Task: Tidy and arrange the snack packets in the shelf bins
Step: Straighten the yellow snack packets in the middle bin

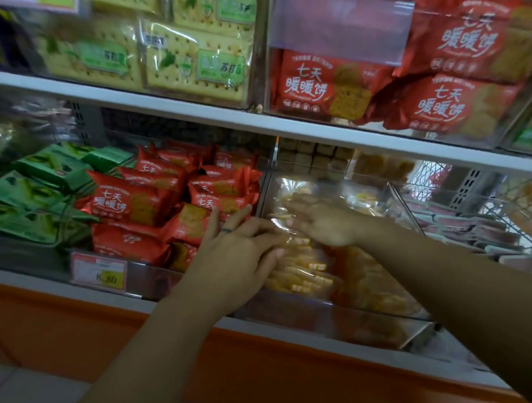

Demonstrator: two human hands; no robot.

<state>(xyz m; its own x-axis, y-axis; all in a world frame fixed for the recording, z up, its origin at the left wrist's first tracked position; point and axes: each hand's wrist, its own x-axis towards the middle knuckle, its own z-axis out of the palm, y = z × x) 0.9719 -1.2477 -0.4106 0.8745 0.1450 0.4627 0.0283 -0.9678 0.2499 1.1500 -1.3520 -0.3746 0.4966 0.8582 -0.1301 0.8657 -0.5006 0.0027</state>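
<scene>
Left hand (240, 253), right hand (326, 222) atop yellow packets (301, 276)

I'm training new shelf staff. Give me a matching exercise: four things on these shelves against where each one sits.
1. green packets
2. yellow cracker packets
3. clear packets
4. price tag

A. under the left hand and right hand
B. upper shelf
C. just in front of the lower red packets
D. lower shelf, far left

Pairs: 1-D, 2-B, 3-A, 4-C.
</scene>
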